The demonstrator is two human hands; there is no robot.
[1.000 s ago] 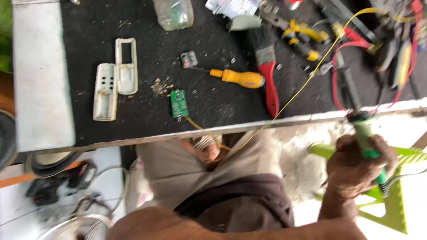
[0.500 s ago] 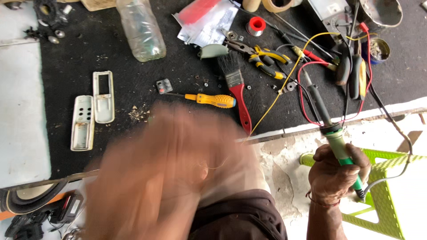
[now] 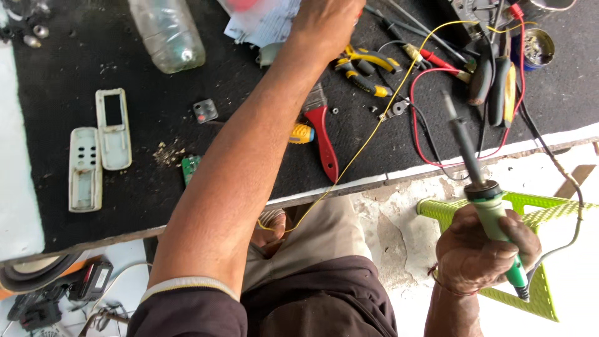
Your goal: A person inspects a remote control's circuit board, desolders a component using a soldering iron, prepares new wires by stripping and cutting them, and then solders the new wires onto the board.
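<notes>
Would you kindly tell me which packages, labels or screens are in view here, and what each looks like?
Clear plastic packet: top centre of the black mat, beside the left hand; flat, whitish with a red patch.
Round tin: top right; open, blue-sided.
Remote-control shell: left; white, with an empty rectangular screen window.

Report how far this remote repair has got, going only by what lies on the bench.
Done: the white remote shells lie opened on the black mat, and the small green circuit board is out beside them. In hand: the right hand grips a green-handled soldering iron, tip up, clear of the bench, while the left hand reaches to the far tools. Left: the board is unsoldered for now and the shells apart.
</notes>
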